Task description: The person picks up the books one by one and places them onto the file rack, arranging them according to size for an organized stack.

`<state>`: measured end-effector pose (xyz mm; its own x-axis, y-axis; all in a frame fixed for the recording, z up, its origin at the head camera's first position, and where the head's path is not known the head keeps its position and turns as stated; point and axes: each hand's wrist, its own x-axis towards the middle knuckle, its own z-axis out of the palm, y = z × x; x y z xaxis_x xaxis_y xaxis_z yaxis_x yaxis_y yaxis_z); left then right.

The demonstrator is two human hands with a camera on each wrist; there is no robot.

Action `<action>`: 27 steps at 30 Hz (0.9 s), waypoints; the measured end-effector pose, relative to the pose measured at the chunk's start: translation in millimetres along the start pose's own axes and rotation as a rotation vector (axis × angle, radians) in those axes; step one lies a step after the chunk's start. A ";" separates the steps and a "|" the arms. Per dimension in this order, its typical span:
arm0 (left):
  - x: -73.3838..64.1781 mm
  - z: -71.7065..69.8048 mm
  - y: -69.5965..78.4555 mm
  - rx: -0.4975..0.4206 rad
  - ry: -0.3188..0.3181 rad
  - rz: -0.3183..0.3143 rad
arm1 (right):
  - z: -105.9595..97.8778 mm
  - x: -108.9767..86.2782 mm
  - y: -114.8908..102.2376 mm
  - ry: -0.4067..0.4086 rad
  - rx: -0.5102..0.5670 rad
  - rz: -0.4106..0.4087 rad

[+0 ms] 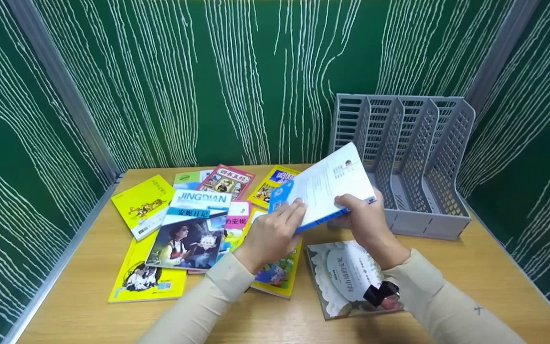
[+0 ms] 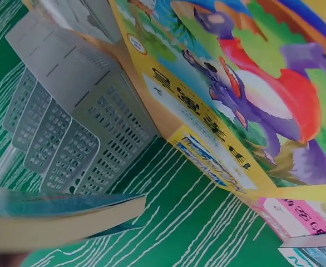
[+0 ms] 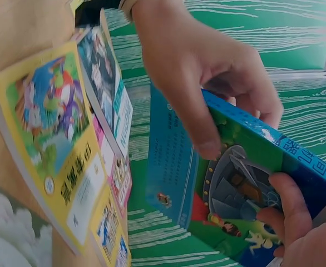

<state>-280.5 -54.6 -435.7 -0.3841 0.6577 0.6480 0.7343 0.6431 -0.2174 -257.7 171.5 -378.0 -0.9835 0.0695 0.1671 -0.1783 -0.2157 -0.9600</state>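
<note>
Both hands hold a blue-spined book (image 1: 334, 184) up over the table, tilted, its pale printed side facing the head camera. My left hand (image 1: 275, 231) grips it near the lower left corner, and my right hand (image 1: 368, 222) holds its right edge with the thumb on top. In the right wrist view, the illustrated cover (image 3: 230, 194) shows, with a blue flap standing out from it. There the left hand (image 3: 207, 72) grips across the spine, while the right fingers (image 3: 291, 200) lie against the cover. Cream page edges (image 2: 79, 217) show in the left wrist view.
Several books overlap on the table's left, among them a JINGDIAN book (image 1: 191, 234), a yellow book (image 1: 143, 205) and a red-bordered book (image 1: 227, 181). A pale floral book (image 1: 346, 277) lies below the right forearm. Behind the right hand stands a grey divided file rack (image 1: 428, 222).
</note>
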 end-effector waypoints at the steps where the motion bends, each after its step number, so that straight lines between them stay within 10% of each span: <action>1: -1.3 -0.3 0.1 -0.035 -0.011 -0.013 | -1.2 0.2 -0.1 0.006 -0.007 -0.017; 11: -12.1 -14.3 -20.0 -0.160 -0.035 -0.106 | -18.2 7.9 -24.3 0.072 -0.101 -0.140; 27: -44.9 -43.3 -66.5 -0.164 -0.201 -0.513 | -52.9 21.2 -53.1 0.109 -0.441 -0.191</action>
<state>-287.8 -143.8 -418.8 -0.8014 0.3494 0.4855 0.4966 0.8411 0.2143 -267.5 236.0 -335.4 -0.9214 0.1738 0.3476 -0.3021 0.2424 -0.9219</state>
